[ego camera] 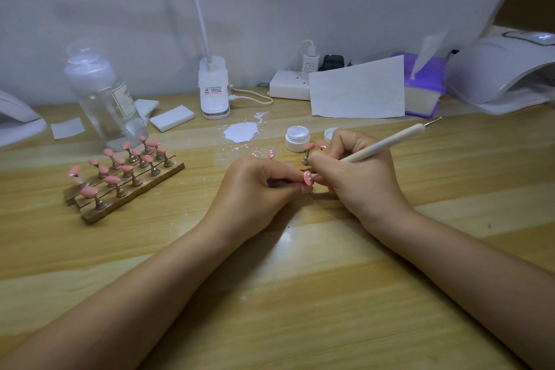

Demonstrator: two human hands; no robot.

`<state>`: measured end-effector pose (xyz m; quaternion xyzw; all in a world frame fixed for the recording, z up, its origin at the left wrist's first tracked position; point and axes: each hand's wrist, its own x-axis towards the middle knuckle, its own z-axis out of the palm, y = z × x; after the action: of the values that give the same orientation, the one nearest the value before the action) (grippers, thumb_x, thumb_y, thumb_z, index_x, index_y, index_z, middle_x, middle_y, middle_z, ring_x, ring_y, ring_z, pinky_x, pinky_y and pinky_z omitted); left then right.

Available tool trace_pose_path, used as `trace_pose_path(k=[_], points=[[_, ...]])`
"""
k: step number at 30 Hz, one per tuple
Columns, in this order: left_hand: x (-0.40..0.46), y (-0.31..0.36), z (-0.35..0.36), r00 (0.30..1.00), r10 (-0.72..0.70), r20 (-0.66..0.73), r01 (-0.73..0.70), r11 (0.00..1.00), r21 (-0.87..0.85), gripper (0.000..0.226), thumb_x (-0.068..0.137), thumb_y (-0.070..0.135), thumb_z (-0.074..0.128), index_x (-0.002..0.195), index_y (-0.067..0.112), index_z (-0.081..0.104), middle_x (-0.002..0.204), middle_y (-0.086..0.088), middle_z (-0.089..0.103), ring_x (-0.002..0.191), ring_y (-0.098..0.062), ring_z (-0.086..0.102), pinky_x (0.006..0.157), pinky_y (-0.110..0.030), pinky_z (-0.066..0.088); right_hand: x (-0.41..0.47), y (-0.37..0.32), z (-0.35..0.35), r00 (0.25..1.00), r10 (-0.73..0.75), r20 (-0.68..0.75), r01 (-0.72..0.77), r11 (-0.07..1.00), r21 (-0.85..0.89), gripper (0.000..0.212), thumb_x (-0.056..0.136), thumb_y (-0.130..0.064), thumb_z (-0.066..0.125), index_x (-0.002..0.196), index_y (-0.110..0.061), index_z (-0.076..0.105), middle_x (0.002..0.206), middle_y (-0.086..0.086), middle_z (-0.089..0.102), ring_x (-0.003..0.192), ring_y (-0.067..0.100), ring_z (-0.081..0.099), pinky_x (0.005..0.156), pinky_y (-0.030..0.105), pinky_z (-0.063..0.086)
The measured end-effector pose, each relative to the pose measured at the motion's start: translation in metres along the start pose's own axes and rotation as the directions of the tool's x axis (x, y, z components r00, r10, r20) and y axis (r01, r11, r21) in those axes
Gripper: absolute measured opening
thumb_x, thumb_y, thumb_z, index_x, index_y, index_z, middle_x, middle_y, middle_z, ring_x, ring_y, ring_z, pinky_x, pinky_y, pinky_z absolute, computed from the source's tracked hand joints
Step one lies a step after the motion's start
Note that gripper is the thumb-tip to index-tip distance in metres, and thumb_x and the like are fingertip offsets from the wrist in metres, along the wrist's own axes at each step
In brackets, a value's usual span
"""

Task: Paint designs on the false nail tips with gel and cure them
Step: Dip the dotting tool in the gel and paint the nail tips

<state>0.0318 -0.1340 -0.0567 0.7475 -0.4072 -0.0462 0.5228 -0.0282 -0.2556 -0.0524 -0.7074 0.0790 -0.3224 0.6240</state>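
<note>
My left hand (264, 182) pinches the stem of a small stand that carries a pink nail tip (307, 177) with white dots on it. My right hand (357, 171) grips a cream dotting pen (387, 143), and its lower tip touches that nail. Behind my hands stand more pink tips on stands (308, 149), two of them dotted (271, 154). An open white gel jar (297, 137) sits just beyond, its lid (330, 134) beside it. At the left, a wooden holder (132, 189) carries several plain pink tips.
A white curing lamp (504, 69) stands at the far right, another lamp's edge (15, 120) at far left. A clear bottle (102, 93), foam blocks (172, 118), a desk-lamp base (213, 90), a paper sheet (357, 88), a tissue pack (423, 87) and spilled white gel (240, 131) line the back.
</note>
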Motion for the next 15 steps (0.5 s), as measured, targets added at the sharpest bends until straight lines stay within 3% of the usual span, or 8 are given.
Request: trace_pose_path(k=[8,11,15], points=[[0.0005,-0.0008,0.0005,1.000,0.010,0.003,-0.010,1.000,0.003,0.017,0.072,0.001,0.073,0.087,0.008,0.074,0.083,0.007,0.071,0.066,0.017,0.055,0.070,-0.003,0.041,0.0002,0.0012,-0.0005,1.000,-0.009,-0.004,0.009,1.000,-0.005,0.041,0.073,0.010,0.057,0.047,-0.012,0.033,0.032,-0.011,0.040,0.051,-0.004,0.053,0.055,0.015,0.045],[0.0006,-0.0013,0.0006,1.000,0.017,0.007,-0.017,1.000,0.015,0.017,0.072,0.001,0.073,0.087,0.008,0.074,0.086,0.013,0.070,0.066,0.017,0.055,0.069,-0.004,0.042,0.0010,0.0015,-0.0006,1.000,-0.015,0.005,0.015,1.000,0.002,0.041,0.073,0.011,0.056,0.047,-0.012,0.033,0.031,-0.010,0.041,0.049,-0.005,0.052,0.050,0.009,0.040],[0.0008,-0.0017,0.0008,1.000,0.020,0.001,-0.020,1.000,0.014,0.017,0.072,0.000,0.073,0.087,0.007,0.074,0.084,0.005,0.071,0.069,0.016,0.056,0.075,0.001,0.036,0.0011,0.0018,-0.0006,1.000,-0.012,-0.012,0.012,1.000,0.025,0.042,0.073,0.011,0.057,0.046,-0.012,0.034,0.034,-0.010,0.040,0.058,0.001,0.056,0.049,0.012,0.044]])
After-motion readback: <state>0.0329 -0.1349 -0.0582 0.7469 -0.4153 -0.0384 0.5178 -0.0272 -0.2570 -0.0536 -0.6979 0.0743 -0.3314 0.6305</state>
